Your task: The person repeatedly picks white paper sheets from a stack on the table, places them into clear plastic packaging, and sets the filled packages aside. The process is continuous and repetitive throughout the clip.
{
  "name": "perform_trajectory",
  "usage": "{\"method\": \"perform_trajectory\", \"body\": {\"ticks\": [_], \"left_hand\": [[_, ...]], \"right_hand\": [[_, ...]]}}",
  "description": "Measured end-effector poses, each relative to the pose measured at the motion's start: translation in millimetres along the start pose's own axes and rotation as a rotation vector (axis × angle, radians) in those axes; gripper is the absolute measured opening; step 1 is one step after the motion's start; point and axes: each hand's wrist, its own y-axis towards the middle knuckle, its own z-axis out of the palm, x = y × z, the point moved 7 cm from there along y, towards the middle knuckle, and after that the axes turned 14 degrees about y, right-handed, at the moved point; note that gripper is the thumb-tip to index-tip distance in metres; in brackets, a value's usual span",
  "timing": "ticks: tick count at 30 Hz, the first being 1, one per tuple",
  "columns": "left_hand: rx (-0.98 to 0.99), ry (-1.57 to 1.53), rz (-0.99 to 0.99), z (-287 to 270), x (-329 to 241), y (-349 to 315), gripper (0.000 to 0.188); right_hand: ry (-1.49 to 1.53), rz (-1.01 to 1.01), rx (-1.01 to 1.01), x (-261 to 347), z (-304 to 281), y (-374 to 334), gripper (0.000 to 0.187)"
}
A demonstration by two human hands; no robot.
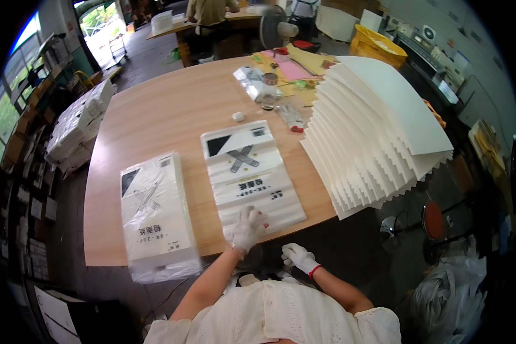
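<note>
My left hand (245,229), in a white glove with some bare fingertips showing, lies with its fingers stretched over the near end of a flat printed plastic bag (252,175). The bag is clear and white with black print, and it rests on the table at the front middle. My right hand (298,255), in a white glove with a red cuff, is off the table's front edge, apart from the bag. Its fingers are curled closed, and what they hold, if anything, is hidden. Left of the bag lies a stack of similar printed bags (157,215), its near end overhanging the edge.
Fanned stacks of white paper sheets (367,137) cover the table's right side. Toward the back of the wooden table (172,109) are a tape roll (269,83), a small white lump (238,116) and yellow paper (304,60). A stool (434,221) stands at right; a person (212,16) sits beyond.
</note>
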Motion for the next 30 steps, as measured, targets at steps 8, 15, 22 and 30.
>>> {"method": "perform_trajectory", "body": {"ticks": [8, 15, 22, 30], "left_hand": [[0.217, -0.020, -0.040, 51, 31, 42, 0.014], [0.213, -0.738, -0.245, 31, 43, 80, 0.013], [0.178, -0.981, -0.512, -2, 75, 132, 0.008], [0.091, -0.450, -0.055, -48, 10, 150, 0.030]], "right_hand": [[0.191, -0.084, 0.104, 48, 2, 11, 0.028], [-0.023, -0.664, -0.139, 137, 29, 108, 0.023], [-0.813, -1.313, -0.370, 194, 41, 25, 0.033], [-0.689, -0.886, -0.170, 161, 65, 114, 0.019]]}}
